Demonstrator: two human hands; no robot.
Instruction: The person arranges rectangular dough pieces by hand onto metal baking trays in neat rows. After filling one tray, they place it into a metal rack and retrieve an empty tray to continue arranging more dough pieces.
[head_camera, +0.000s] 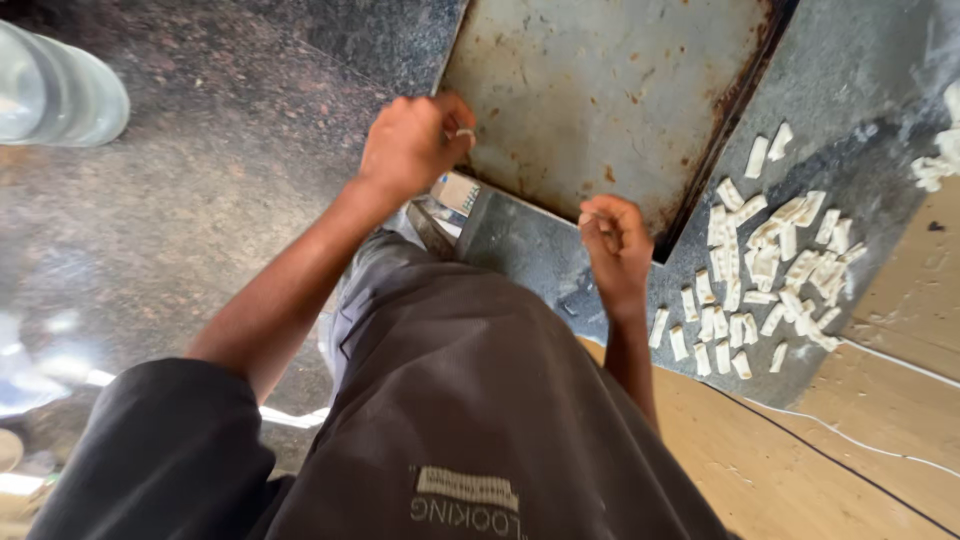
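Both hands, left and right, grip the bare tray edge; cut dough pieces lie unloaded right of it.

both arms reach forward and down, bare from the elbow. left hand sits higher up, knuckles to the camera, fingers curled in. right hand is lower, balled into a loose fist, wrist straight

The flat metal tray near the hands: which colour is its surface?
Dull grey with brown rust spots, head view.
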